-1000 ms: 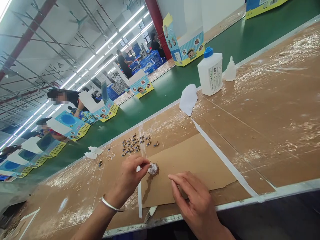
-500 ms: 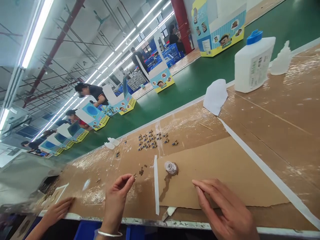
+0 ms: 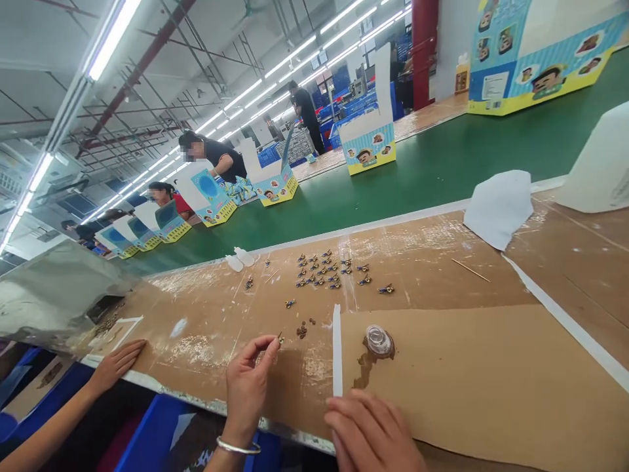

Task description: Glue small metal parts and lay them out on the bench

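Low on the bench (image 3: 206, 321), as the head view shows it, my left hand (image 3: 248, 377) narrows to a fingertip pinch on a small dark-and-gold piece (image 3: 281, 339). Reckoning from that pinch, a cluster of brown bits (image 3: 301, 330) lies near, between two and three o'clock. A lone blue-and-gold figure (image 3: 289, 303) lies at one o'clock, with rows of similar figures (image 3: 323, 270) farther out. At three o'clock, well apart, the clear cup (image 3: 378, 336) sits on the cardboard sheet (image 3: 481, 373).

A second ago my left hand was right at that cup; now it is well off, beside the brown bits. I can't make out the lone figure half a second back, so it seems newly laid. I take it the handwork has shifted from cup to small pieces. At four o'clock my right hand (image 3: 371, 429) has come in lower, fingers loosely curled; whether it holds anything, I cannot tell. Another person's hand (image 3: 116, 362) rests at nine o'clock.
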`<action>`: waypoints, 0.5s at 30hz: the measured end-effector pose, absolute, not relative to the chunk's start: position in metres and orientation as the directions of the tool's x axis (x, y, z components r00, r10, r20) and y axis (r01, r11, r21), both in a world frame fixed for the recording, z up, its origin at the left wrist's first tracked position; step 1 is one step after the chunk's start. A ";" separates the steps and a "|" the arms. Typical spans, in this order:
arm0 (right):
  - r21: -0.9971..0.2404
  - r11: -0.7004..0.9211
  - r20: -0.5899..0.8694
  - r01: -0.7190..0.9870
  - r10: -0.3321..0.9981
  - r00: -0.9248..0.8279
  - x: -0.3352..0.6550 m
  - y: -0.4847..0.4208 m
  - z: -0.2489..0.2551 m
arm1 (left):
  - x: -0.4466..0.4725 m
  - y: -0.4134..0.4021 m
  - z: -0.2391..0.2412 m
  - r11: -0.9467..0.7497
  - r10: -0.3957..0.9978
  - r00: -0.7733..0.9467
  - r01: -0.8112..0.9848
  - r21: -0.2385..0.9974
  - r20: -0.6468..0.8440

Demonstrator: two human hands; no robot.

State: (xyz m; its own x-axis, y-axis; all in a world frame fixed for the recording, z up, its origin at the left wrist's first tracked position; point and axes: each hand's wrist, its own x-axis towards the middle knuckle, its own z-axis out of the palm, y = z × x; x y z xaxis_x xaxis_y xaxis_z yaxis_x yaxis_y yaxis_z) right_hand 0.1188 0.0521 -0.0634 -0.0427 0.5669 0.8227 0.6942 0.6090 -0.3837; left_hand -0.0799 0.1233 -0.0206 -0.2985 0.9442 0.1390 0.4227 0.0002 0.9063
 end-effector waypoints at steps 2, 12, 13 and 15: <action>-0.413 0.563 0.791 0.716 0.611 -0.024 0.092 0.060 -0.064 | -0.083 0.122 -0.024 -0.003 0.943 -0.302 0.412 0.911 0.140; -0.324 0.397 0.574 0.859 0.804 -0.155 0.054 0.103 -0.056 | -0.091 0.118 -0.023 -0.044 0.943 -0.280 0.430 0.902 0.180; -0.305 0.398 0.568 0.865 0.806 -0.170 0.054 0.105 -0.057 | -0.092 0.117 -0.022 -0.042 0.943 -0.281 0.426 0.904 0.176; -0.275 0.403 0.561 0.873 0.805 -0.194 0.054 0.107 -0.060 | -0.093 0.116 -0.020 -0.046 0.945 -0.277 0.414 0.909 0.174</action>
